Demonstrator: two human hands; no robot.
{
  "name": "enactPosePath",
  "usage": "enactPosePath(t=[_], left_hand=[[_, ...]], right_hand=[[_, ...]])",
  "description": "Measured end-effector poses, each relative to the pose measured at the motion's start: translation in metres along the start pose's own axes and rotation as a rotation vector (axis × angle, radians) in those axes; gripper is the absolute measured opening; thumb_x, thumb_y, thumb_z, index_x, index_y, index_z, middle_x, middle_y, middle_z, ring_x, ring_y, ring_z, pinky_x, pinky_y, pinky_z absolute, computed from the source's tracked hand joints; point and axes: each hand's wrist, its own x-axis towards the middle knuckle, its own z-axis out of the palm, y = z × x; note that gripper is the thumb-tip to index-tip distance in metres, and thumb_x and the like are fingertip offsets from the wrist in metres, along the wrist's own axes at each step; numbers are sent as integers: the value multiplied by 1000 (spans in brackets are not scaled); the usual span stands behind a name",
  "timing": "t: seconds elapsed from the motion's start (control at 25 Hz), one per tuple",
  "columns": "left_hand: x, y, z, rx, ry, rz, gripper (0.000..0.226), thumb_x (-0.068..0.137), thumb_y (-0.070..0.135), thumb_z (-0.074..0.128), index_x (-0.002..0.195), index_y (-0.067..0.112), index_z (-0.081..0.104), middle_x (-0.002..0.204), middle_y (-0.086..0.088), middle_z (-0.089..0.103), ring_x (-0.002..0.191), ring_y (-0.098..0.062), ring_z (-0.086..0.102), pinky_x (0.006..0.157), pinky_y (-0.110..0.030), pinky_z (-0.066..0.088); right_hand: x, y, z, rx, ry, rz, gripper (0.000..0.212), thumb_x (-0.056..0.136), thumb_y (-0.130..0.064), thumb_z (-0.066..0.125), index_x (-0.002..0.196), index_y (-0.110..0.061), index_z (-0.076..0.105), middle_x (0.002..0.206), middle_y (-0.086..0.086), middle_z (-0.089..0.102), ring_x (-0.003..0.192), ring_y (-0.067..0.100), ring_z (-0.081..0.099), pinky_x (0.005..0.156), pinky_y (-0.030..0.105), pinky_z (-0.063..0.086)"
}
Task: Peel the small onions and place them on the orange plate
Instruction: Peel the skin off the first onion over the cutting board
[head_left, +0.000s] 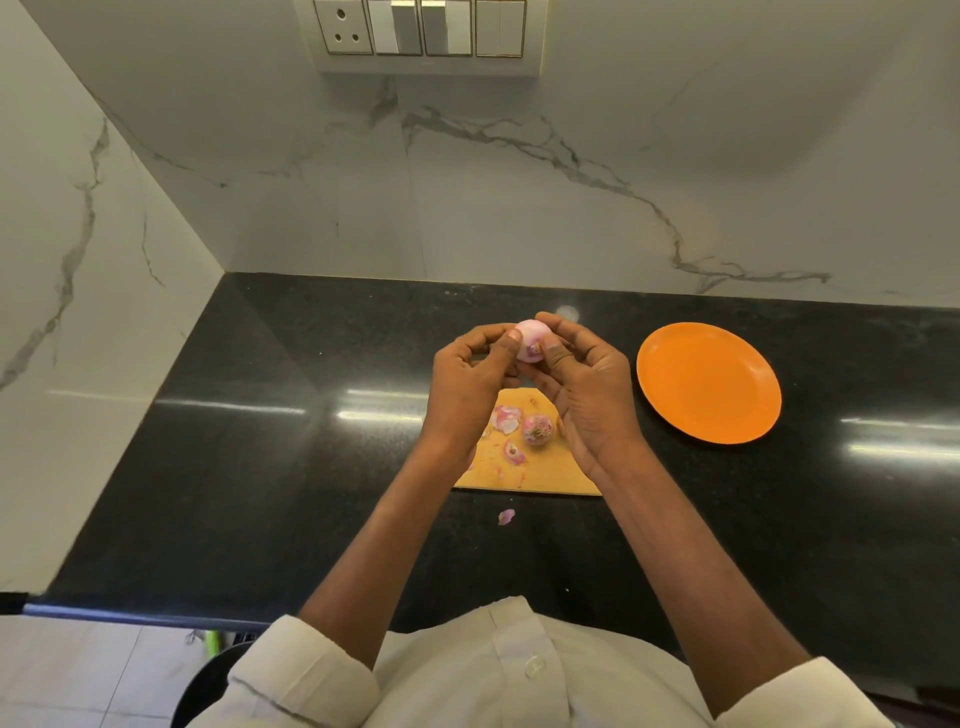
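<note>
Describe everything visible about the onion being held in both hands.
The onion is small and rounded, pale pink to whitish, and looks mostly peeled, with a darker pink patch low on its near side. It is held up above the black counter, beyond the wooden cutting board. The left hand grips it from the left, thumb against it; the right hand pinches its right side. Its far side is hidden.

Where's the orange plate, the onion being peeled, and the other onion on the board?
orange plate (709, 382): head view, on its bare middle.
held onion (530, 343): head view, on the pale peeled skin between the fingers.
onion on the wooden board (538, 430): head view, on its rooty end.
</note>
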Motion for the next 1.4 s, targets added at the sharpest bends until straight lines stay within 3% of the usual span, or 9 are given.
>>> enactPosePath(t=[0.12, 0.28, 0.56, 0.8, 0.92, 1.16, 1.4], left_hand=[[-1, 6, 3, -44, -14, -99, 20, 105, 17, 66, 120, 15, 79, 106, -5, 80, 93, -15, 75, 81, -28, 62], [1, 10, 8, -61, 1, -194, 22, 103, 16, 68, 121, 17, 80, 105, -4, 80, 87, -12, 75, 84, -31, 64], [3, 10, 8, -67, 32, -140, 22, 92, 2, 79, 113, 6, 78, 98, -18, 79, 87, -21, 77, 87, -37, 67], [5, 7, -1, -28, 67, -167, 20, 90, -1, 80, 108, 9, 80, 96, -12, 80, 90, -21, 80, 79, -31, 67], [6, 3, -9, -5, 60, -129, 18, 93, 1, 79, 109, 10, 81, 98, -10, 81, 95, -26, 80, 81, -34, 67], [9, 6, -23, 32, -116, -37, 20, 102, 11, 71, 120, 7, 78, 107, -11, 81, 103, -33, 77, 91, -41, 66], [8, 3, -20, 152, -85, 121, 18, 100, 9, 73, 115, 2, 78, 101, -10, 82, 92, -22, 80, 80, -28, 64]], right_hand=[[0, 2, 2, -141, 17, -37, 29, 97, -7, 71, 125, -17, 74, 124, 5, 74, 118, 23, 72, 95, 45, 63], [0, 4, 0, -187, 57, -62, 29, 96, -5, 73, 118, -22, 77, 121, 1, 75, 116, 20, 71, 93, 41, 64], [-4, 5, 4, -162, 40, -44, 31, 94, -1, 73, 116, -22, 76, 115, -1, 79, 111, 15, 75, 89, 35, 64], [-2, 8, 4, -213, 8, -3, 32, 89, -5, 78, 118, -20, 77, 114, -1, 80, 111, 16, 75, 93, 40, 64], [-3, 8, 4, -155, -16, 38, 35, 88, -8, 79, 122, -15, 76, 116, 2, 79, 114, 20, 74, 95, 44, 63], [4, -1, -3, -30, -39, 92, 30, 101, -6, 65, 129, -13, 72, 130, 8, 73, 122, 24, 71, 102, 45, 60], [7, -1, -1, 7, 3, 148, 29, 107, -9, 54, 131, -12, 72, 136, 9, 67, 123, 28, 69, 96, 42, 62]])
